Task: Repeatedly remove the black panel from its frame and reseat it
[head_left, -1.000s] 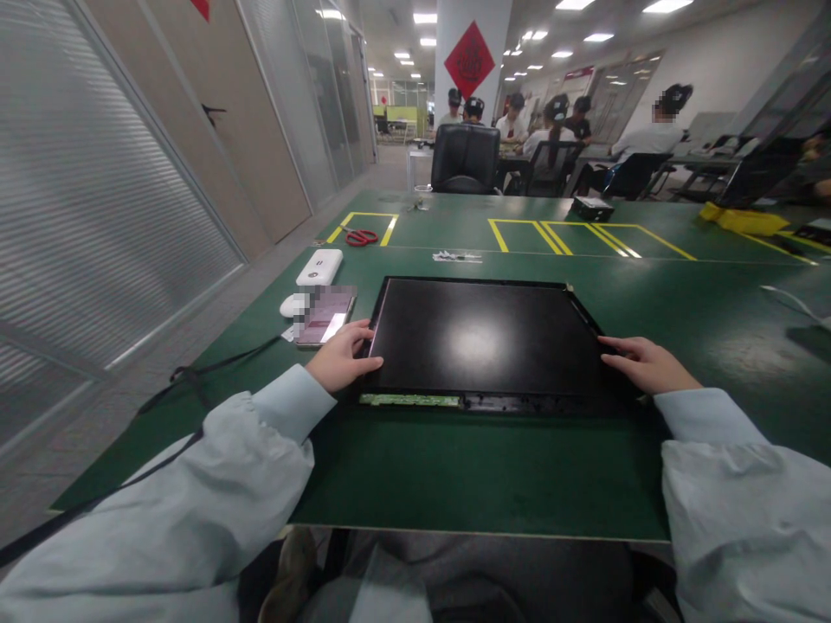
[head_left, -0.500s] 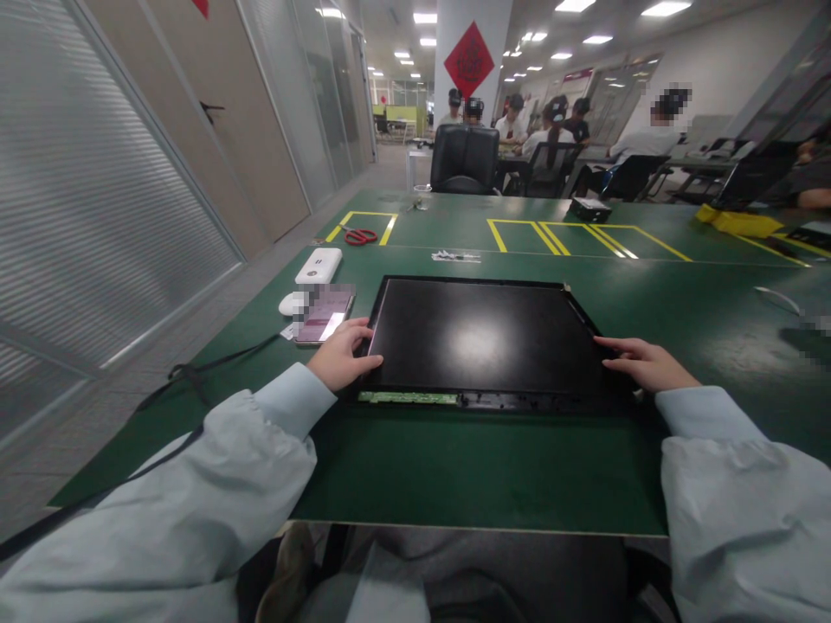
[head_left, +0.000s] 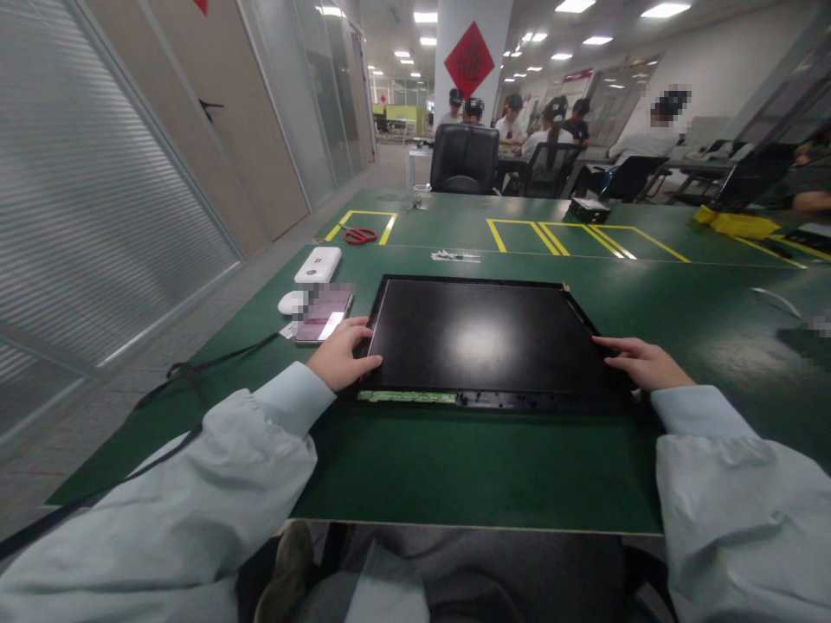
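Screen point(head_left: 480, 333) unmoved, left grip point(head_left: 338, 356) still on edge, right grip point(head_left: 647, 363) still opposite

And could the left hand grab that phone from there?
Probably yes: the phone lies just beyond the left hand, and nothing seems to block the way. But its fingers touch the black screen's edge, so they'd likely have to leave it.

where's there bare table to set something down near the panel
Bare green tabletop shows between the dark panel and the table's front edge, and right of the right hand, short of the white cable. It's crowded left of the panel: the left hand, phone, white rounded item and white box sit close together.
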The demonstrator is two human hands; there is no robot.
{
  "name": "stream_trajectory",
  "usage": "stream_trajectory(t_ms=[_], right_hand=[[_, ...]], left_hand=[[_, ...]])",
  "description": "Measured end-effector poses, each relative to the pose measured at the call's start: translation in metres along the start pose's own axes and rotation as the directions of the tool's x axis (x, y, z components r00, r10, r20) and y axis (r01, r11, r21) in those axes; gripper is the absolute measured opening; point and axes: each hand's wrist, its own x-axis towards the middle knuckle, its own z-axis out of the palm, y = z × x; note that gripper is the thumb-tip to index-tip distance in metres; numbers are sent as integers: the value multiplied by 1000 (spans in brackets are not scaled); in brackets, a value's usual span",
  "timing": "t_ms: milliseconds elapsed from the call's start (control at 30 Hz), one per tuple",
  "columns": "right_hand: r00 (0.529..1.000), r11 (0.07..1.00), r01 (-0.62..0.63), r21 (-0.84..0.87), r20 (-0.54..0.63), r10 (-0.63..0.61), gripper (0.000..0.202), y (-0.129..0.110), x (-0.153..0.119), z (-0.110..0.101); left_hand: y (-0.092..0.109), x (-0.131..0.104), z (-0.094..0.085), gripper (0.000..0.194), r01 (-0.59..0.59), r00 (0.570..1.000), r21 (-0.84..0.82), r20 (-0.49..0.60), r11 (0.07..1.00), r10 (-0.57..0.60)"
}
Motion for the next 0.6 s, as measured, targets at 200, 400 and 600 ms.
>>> stream_trajectory(t_ms=[200,400,600], right_hand=[[998,999,-23,-24,-63,21,43,-1,-2,2],[994,1000,5,-6,-107,-6,38,0,-3,5],[996,1000,7,-24,-92,-9,41,-1,-3,4]], left_hand=[[6,-5,1,54,-114,993,42,-13,993,115],[16,-10,2,61,-265,963,163,8,950,268],[14,-9,5,42,-430,897,93,157,898,414]])
